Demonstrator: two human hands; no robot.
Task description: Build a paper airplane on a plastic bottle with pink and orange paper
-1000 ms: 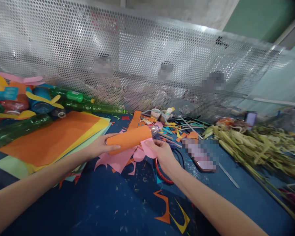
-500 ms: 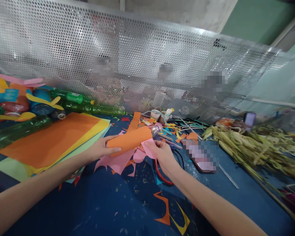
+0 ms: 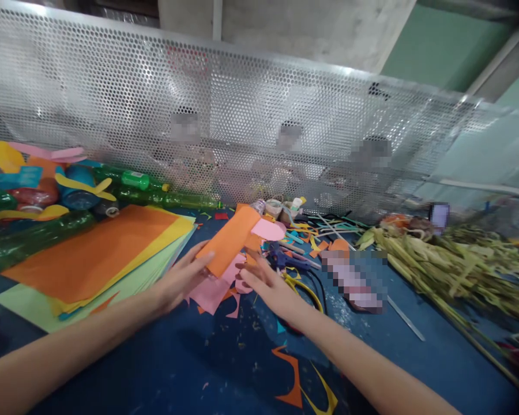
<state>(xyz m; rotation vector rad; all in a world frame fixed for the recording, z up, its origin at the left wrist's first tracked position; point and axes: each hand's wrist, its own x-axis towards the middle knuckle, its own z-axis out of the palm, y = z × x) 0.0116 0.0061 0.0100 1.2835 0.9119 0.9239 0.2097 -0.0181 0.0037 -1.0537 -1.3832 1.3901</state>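
A plastic bottle wrapped in orange paper (image 3: 231,239) is tilted up and away, its clear neck (image 3: 258,205) at the far end. My left hand (image 3: 184,276) grips it around the near end. A rounded pink paper piece (image 3: 269,229) sticks out from the wrapped bottle's right side near the neck; whether it is fastened there I cannot tell. Just right of the bottle, my right hand (image 3: 270,285) is open, fingers apart and holding nothing. Pink paper scraps (image 3: 214,291) lie on the table below the bottle.
Stacked coloured sheets (image 3: 99,248) lie at left, with green bottles (image 3: 185,199) behind. Blue-handled scissors (image 3: 288,259), a phone (image 3: 354,282) and dried husks (image 3: 441,271) are at right. A perforated metal screen (image 3: 251,109) stands along the back, with people behind it.
My right hand has let go of the pink paper piece, which now stays by the bottle. The wrapped bottle has turned, its neck pointing more away from me.
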